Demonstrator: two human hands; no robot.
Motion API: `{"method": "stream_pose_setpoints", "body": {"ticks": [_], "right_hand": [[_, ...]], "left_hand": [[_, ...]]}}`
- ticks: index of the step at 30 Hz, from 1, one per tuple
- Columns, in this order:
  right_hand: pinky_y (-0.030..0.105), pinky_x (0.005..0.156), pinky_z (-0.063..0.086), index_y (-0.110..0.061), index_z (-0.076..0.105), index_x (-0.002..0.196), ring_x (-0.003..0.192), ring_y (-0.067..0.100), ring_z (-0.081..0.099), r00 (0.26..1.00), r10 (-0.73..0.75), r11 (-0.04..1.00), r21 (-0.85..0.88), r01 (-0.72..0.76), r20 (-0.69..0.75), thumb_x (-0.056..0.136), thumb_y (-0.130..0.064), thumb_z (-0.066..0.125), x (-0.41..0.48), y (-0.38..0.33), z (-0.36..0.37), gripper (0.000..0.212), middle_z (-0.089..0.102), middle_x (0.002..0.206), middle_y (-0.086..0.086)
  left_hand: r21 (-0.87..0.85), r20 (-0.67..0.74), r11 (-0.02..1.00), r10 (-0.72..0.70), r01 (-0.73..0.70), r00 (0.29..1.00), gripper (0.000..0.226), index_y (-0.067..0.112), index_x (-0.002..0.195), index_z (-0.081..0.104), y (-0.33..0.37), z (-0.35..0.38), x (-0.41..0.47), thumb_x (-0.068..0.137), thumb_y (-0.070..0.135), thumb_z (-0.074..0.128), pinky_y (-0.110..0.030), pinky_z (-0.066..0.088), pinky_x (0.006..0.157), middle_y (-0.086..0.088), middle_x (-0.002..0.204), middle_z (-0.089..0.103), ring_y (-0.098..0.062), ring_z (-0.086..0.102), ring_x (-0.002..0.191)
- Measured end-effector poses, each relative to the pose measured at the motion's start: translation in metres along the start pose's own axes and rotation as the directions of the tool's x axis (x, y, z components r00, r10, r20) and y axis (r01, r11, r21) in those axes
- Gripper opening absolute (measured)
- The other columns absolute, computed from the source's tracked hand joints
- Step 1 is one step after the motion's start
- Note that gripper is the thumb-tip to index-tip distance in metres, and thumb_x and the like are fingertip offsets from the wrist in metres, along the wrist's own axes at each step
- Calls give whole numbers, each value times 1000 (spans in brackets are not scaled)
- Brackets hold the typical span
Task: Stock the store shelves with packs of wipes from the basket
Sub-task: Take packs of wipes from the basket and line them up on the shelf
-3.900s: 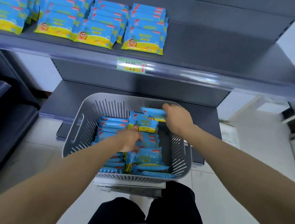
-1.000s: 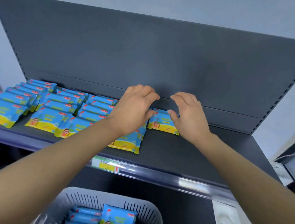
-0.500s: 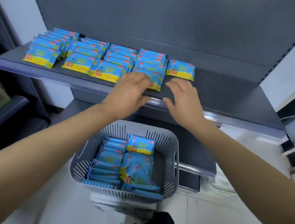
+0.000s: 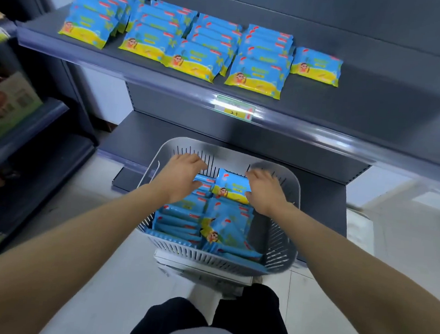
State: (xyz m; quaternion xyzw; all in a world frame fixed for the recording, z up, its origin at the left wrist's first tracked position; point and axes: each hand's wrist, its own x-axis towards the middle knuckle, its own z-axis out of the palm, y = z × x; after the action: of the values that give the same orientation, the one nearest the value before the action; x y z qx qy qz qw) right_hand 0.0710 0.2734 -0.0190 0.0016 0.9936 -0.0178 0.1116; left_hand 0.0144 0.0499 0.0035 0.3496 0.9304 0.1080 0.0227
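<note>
both arms reaching down into a grey slotted basket (image 4: 283,256) standing on the floor in front of the shelving. left hand (image 4: 182,178) palm-down over the blue packs in the basket's left half, fingers spread loosely, thumb out toward the middle — open, closed on nothing visible. right hand (image 4: 263,190) at the far right of the basket, fingers curled against the right edge of an upright pack (image 4: 232,186) with its yellow-and-blue face turned to the camera; touching it, but a full grip impossible to confirm, fingertips hidden behind the pack. rest of the basket filled with more packs of wipes (image 4: 183,222), mostly on edge in rows at left, one tilted pack (image 4: 221,230) lying loose toward the middle.

above, a dark grey shelf (image 4: 376,100) carrying stocked packs in overlapping rows (image 4: 171,31) running front to back, filling its left and centre. one single pack (image 4: 316,66) lying flat just beside the rightmost row; right of it, bare shelf. price tag (image 4: 235,110) clipped to the shelf's front rail. lower shelf (image 4: 142,137) behind the basket. dark trousers (image 4: 212,321) at the bottom edge. at far left, another shelving unit with a blurred green-and-white box (image 4: 5,107).
</note>
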Motion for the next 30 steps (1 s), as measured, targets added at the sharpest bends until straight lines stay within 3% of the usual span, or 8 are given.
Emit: {"method": "stream_pose_setpoints", "body": {"ticks": [9,13,18,24,30], "right_hand": [[43,105,29,-5,20,145,130,31,30,995,88,996,24,-89,37,89,-20,54,32,-8,58,67,31,143,12],[43,99,33,-6,37,133,120,32,35,992,124,991,-49,-125,-21,82,-10,60,39,-14,61,57,37,133,14],[46,98,32,-10,41,128,116,33,46,984,161,984,-91,-154,77,74,-5,65,39,-14,53,59,52,123,12],[41,89,42,-12,39,130,107,34,58,984,156,985,-57,-162,-88,83,-8,52,28,3,19,49,60,117,13],[38,87,42,-11,44,124,109,34,55,972,190,982,34,-187,-136,85,-15,59,4,20,-7,41,58,120,14]], "left_hand": [[12,50,1000,-13,12,999,41,12,126,51,-23,44,9,89,25,59,-35,29,101,-6,126,52,-25,45,118],[15,72,1000,-10,9,997,39,11,125,53,-26,55,14,88,24,60,-36,30,100,-7,123,54,-26,47,117],[3,111,1000,1,-2,994,41,12,126,52,-22,66,24,88,25,61,-35,30,102,-6,122,54,-25,46,117],[-52,275,997,61,-48,959,42,13,125,52,-1,88,45,87,26,63,-36,34,96,-6,121,53,-27,47,116],[62,553,992,59,-111,831,41,10,120,53,22,108,56,85,28,63,-40,33,99,-11,128,50,-31,44,119]]}}
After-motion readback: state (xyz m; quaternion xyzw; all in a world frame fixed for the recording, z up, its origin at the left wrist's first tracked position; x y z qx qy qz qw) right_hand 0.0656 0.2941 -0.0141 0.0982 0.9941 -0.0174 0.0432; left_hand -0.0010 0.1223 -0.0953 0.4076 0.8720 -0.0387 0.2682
